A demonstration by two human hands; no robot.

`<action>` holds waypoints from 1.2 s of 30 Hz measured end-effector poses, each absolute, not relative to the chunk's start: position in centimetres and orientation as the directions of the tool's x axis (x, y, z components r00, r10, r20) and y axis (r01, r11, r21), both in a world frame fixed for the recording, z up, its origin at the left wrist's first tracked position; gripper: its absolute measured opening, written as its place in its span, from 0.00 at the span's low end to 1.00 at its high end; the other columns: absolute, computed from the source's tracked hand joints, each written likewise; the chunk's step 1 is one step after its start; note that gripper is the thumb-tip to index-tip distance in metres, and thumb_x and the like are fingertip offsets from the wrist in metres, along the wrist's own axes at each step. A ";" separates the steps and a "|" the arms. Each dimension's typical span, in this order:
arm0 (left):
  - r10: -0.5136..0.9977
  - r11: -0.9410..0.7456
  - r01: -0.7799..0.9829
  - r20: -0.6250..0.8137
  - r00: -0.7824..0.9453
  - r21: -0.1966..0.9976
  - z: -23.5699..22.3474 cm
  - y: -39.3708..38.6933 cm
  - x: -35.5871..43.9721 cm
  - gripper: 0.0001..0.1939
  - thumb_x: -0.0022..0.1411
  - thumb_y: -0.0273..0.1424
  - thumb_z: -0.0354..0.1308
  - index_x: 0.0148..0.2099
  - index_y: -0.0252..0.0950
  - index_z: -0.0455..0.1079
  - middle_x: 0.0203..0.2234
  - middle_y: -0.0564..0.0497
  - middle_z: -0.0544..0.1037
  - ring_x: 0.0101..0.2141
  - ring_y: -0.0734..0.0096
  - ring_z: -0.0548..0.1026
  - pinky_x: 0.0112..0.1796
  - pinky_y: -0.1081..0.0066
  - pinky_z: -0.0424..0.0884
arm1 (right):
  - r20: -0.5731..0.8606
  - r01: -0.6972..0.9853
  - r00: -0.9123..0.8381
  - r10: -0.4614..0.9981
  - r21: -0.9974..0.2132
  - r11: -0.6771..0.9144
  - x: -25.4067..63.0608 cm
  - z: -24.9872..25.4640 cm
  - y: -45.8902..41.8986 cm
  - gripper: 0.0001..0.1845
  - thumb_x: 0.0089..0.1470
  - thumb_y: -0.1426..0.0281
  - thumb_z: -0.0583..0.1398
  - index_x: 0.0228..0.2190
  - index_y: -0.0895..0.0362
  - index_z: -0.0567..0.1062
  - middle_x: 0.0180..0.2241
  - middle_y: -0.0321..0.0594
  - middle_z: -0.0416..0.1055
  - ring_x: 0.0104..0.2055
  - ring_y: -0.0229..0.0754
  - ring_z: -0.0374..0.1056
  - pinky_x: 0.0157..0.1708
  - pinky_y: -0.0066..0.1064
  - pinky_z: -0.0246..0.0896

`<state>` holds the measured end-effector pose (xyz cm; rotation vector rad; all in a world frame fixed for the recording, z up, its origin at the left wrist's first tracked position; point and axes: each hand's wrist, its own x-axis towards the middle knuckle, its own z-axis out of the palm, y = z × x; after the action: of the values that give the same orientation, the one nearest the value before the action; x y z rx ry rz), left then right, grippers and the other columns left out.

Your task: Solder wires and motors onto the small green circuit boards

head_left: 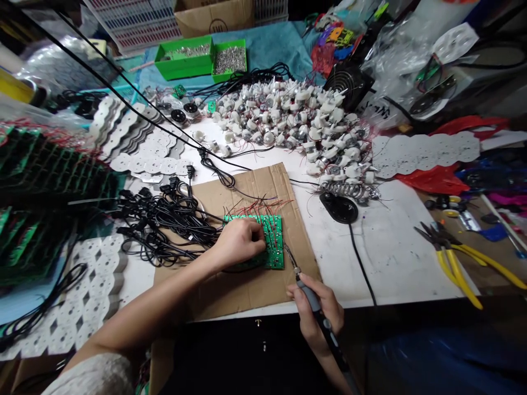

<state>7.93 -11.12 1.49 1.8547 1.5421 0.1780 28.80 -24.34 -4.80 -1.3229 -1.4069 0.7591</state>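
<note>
A green circuit board [274,258] lies on a sheet of brown cardboard [247,293], with thin red wires [263,207] standing up along its far edge. My left hand [242,241] rests over the left and middle part of the board, fingers curled closed; whatever the fingertips pinch is hidden. In my right hand [317,312] is a grey and black soldering iron [312,298], held like a pen. Its metal tip points up and left, close to the board's right edge. Black cables with plugs [177,219] are heaped left of the board, some running under my left forearm.
A big pile of small white motors [284,115] covers the back. Green bins [185,57] of small metal parts stand behind. Stacked circuit boards [49,164] rise at left. A soldering iron stand coil [343,189] and yellow-handled pliers [453,266] lie at right.
</note>
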 end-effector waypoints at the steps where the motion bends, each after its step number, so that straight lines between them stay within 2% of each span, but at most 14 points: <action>1: 0.904 -0.037 0.811 -0.326 0.276 0.584 1.5 -11.1 8.0 0.06 0.54 0.25 0.58 0.27 0.37 0.75 0.27 0.53 0.77 0.29 0.70 0.74 0.33 0.71 0.64 | 0.240 0.314 0.125 0.963 -0.930 0.192 28.8 -4.8 -24.3 0.12 0.66 0.69 0.62 0.51 0.52 0.77 0.35 0.38 0.82 0.31 0.43 0.81 0.35 0.32 0.81; 6: 0.895 -0.057 0.836 -0.343 0.286 0.546 1.9 -11.3 8.0 0.06 0.55 0.24 0.58 0.28 0.36 0.75 0.28 0.53 0.77 0.31 0.69 0.74 0.34 0.71 0.65 | 0.190 0.273 0.163 0.968 -0.952 0.141 28.8 -4.6 -24.4 0.11 0.67 0.67 0.63 0.50 0.53 0.77 0.33 0.37 0.81 0.30 0.42 0.81 0.32 0.29 0.80; 9: 0.887 -0.114 0.849 -0.333 0.321 0.516 2.8 -10.6 7.5 0.03 0.58 0.29 0.62 0.32 0.36 0.77 0.29 0.52 0.77 0.31 0.69 0.74 0.34 0.70 0.65 | 0.177 0.262 0.191 0.965 -0.957 0.124 28.9 -4.5 -24.3 0.11 0.67 0.65 0.63 0.50 0.53 0.78 0.31 0.36 0.81 0.29 0.42 0.80 0.32 0.30 0.80; 12: 0.915 -0.203 0.848 -0.215 0.343 0.490 3.8 -8.6 7.2 0.05 0.62 0.32 0.63 0.37 0.35 0.78 0.34 0.49 0.77 0.33 0.68 0.75 0.35 0.69 0.67 | 0.174 0.252 0.209 0.962 -0.960 0.119 29.3 -4.6 -24.0 0.12 0.67 0.64 0.63 0.50 0.53 0.78 0.31 0.37 0.81 0.30 0.43 0.80 0.32 0.30 0.80; 15: 0.941 -0.277 0.869 -0.067 0.332 0.410 4.0 -5.7 7.7 0.07 0.64 0.27 0.60 0.40 0.34 0.80 0.38 0.45 0.78 0.36 0.66 0.75 0.39 0.66 0.70 | 0.171 0.232 0.211 0.962 -0.965 0.121 29.6 -4.9 -23.9 0.12 0.67 0.65 0.63 0.50 0.53 0.78 0.32 0.37 0.81 0.30 0.43 0.81 0.30 0.30 0.80; 19: 0.925 -0.318 0.901 -0.113 0.363 0.294 2.5 -2.8 8.9 0.06 0.61 0.25 0.61 0.36 0.33 0.80 0.38 0.42 0.79 0.38 0.61 0.77 0.42 0.63 0.72 | 0.183 0.216 0.221 0.958 -0.967 0.135 29.8 -4.9 -23.8 0.12 0.67 0.65 0.63 0.50 0.52 0.78 0.31 0.37 0.81 0.30 0.43 0.81 0.30 0.29 0.80; 22: 0.930 -0.288 0.884 -0.112 0.349 0.368 1.8 -1.9 8.5 0.04 0.59 0.25 0.62 0.31 0.33 0.78 0.33 0.45 0.79 0.33 0.65 0.77 0.37 0.66 0.72 | 0.164 0.209 0.238 0.957 -0.971 0.114 29.8 -4.6 -24.0 0.12 0.67 0.64 0.63 0.50 0.51 0.78 0.33 0.37 0.81 0.30 0.42 0.81 0.31 0.29 0.80; 24: 0.968 -0.216 0.813 0.010 0.251 0.540 2.3 -1.7 7.0 0.05 0.62 0.28 0.62 0.32 0.34 0.76 0.28 0.49 0.78 0.29 0.70 0.76 0.32 0.70 0.71 | 0.162 0.215 0.238 0.958 -0.970 0.110 29.8 -4.5 -23.9 0.12 0.67 0.64 0.63 0.50 0.51 0.78 0.34 0.38 0.82 0.30 0.42 0.81 0.31 0.29 0.80; 27: 0.957 -0.162 0.624 0.276 -0.089 0.765 4.9 -2.2 4.0 0.08 0.67 0.35 0.60 0.37 0.37 0.74 0.24 0.54 0.76 0.23 0.75 0.72 0.25 0.73 0.67 | 0.179 0.233 0.231 0.956 -0.964 0.125 29.9 -4.6 -23.7 0.11 0.67 0.65 0.63 0.50 0.52 0.78 0.33 0.38 0.82 0.29 0.43 0.81 0.29 0.28 0.80; 29: 0.839 -0.241 0.622 0.482 -0.252 0.745 6.7 -3.5 2.6 0.08 0.67 0.37 0.62 0.37 0.39 0.74 0.24 0.56 0.75 0.22 0.78 0.70 0.24 0.73 0.64 | 0.192 0.239 0.229 0.954 -0.962 0.136 29.9 -4.8 -23.3 0.11 0.67 0.66 0.63 0.50 0.52 0.78 0.32 0.37 0.81 0.29 0.42 0.81 0.29 0.28 0.80; 31: 0.775 -0.347 0.707 0.613 -0.155 0.617 7.6 -5.6 2.4 0.06 0.65 0.34 0.65 0.35 0.39 0.76 0.26 0.56 0.75 0.25 0.78 0.70 0.27 0.73 0.65 | 0.197 0.242 0.225 0.954 -0.960 0.141 29.7 -4.9 -22.9 0.11 0.67 0.66 0.63 0.50 0.52 0.78 0.32 0.37 0.81 0.28 0.42 0.80 0.28 0.29 0.80; 33: 0.858 -0.444 0.711 0.486 0.164 0.545 6.8 -8.0 3.4 0.04 0.65 0.30 0.64 0.35 0.39 0.78 0.29 0.53 0.76 0.29 0.76 0.73 0.29 0.73 0.67 | 0.198 0.238 0.210 0.957 -0.960 0.146 29.3 -4.7 -22.4 0.12 0.66 0.65 0.63 0.50 0.52 0.78 0.31 0.36 0.81 0.27 0.42 0.80 0.28 0.29 0.80; 34: 0.888 -0.451 0.689 0.361 0.284 0.568 5.9 -9.0 4.1 0.05 0.66 0.29 0.63 0.36 0.38 0.79 0.29 0.52 0.77 0.30 0.75 0.74 0.30 0.74 0.68 | 0.192 0.236 0.207 0.959 -0.961 0.141 29.1 -4.6 -22.3 0.12 0.66 0.65 0.63 0.50 0.53 0.78 0.31 0.36 0.81 0.27 0.42 0.80 0.28 0.29 0.80; 36: 0.911 -0.393 0.670 0.165 0.379 0.630 3.7 -10.4 5.4 0.06 0.67 0.28 0.62 0.37 0.37 0.79 0.29 0.52 0.77 0.29 0.74 0.75 0.30 0.74 0.68 | 0.174 0.235 0.206 0.963 -0.964 0.124 28.5 -4.2 -22.0 0.12 0.67 0.64 0.63 0.50 0.53 0.78 0.30 0.36 0.81 0.27 0.42 0.80 0.28 0.29 0.80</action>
<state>5.42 -10.42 3.68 2.1787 1.3605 0.6922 28.52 -21.99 -4.17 -1.3509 -1.2621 0.8175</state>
